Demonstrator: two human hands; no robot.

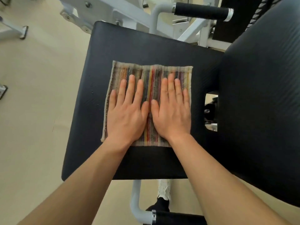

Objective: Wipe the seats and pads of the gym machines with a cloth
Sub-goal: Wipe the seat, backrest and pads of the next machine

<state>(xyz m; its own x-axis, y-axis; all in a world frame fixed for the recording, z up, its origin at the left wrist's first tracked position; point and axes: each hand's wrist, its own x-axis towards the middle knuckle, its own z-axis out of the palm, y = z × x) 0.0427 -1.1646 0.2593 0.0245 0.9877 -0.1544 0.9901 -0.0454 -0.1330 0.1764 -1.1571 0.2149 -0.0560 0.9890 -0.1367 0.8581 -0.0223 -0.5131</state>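
A striped, many-coloured cloth (151,73) lies flat on the black padded seat (129,46) of a gym machine. My left hand (128,111) presses on the cloth's left half with straight, spread fingers. My right hand (172,109) presses on the right half the same way, thumbs almost touching at the middle. The black back pad (259,95) rises to the right of the seat.
White machine frame tubes (155,18) and a black foam handle (201,10) stand beyond the seat. Another white tube (136,200) with a black grip runs below the seat's near edge, beside a foot in a white sock (164,189). Beige floor (37,95) lies to the left.
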